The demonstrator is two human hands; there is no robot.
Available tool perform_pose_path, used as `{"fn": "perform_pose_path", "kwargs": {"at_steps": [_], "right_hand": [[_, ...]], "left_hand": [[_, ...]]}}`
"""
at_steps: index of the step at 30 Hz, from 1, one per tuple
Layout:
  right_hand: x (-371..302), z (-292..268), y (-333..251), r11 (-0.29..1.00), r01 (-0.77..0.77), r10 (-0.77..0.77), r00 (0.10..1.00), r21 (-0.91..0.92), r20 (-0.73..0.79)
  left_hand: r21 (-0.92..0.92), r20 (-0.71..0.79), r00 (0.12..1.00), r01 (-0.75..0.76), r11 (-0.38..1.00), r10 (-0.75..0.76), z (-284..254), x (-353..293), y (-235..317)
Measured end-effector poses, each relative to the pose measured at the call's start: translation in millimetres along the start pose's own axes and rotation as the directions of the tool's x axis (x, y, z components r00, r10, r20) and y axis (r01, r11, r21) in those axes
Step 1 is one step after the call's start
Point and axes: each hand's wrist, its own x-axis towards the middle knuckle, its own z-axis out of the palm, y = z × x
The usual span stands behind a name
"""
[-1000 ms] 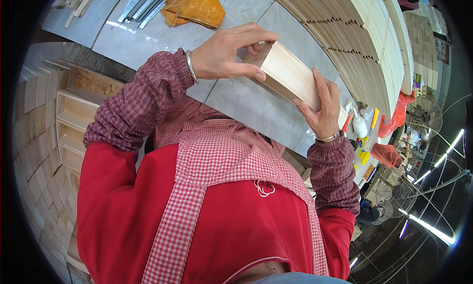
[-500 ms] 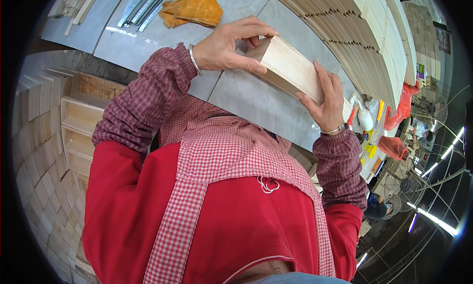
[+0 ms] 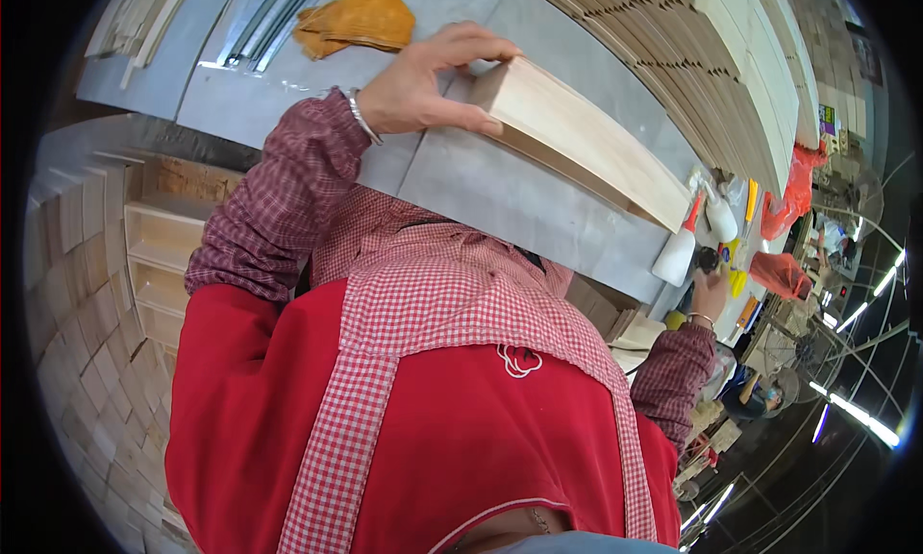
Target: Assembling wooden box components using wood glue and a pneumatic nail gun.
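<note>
My left hand [image 3: 428, 88] grips the left end of a long pale wooden box [image 3: 591, 136], thumb at the near side and fingers over the far top edge. The box rests on the grey tabletop [image 3: 500, 203], tilted so its open side faces me. Off to the right, my right hand [image 3: 710, 293] is away from the box, at a small dark round object [image 3: 707, 259]. Its fingers are small and partly hidden, so I cannot make out whether they hold it. Close by are a white bottle with a red tip [image 3: 675, 256] and another white bottle [image 3: 721, 220].
Stacked pale wooden strips [image 3: 663, 45] line the far right. An orange cloth [image 3: 356, 21] and dark metal strips [image 3: 274, 21] lie at the far left. Wooden boxes [image 3: 159, 237] are stacked at my left. Red plastic bags [image 3: 781, 273] sit beyond the bottles.
My right hand has let go of the box's right end and moved right and nearer, beside the bottles. My left hand, still on the box, has shifted slightly left.
</note>
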Motion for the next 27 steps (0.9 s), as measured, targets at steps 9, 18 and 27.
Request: {"fn": "perform_pose_path", "kwargs": {"at_steps": [9,18,27], "right_hand": [[3,37,81,0.891,-0.367,0.348,0.930,-0.268,-0.116],[-19,27,76,0.892,-0.205,0.083,0.951,-0.403,-0.299],[0,4,114,0.944,-0.238,0.213,0.968,-0.228,-0.130]], "left_hand": [[-0.021,0.022,0.999,0.039,0.999,-0.039,-2,2,1],[0.028,0.014,0.998,0.065,0.998,-0.065,-2,-2,3],[0.019,-0.015,1.000,0.025,1.000,-0.024,1,-4,1]]}}
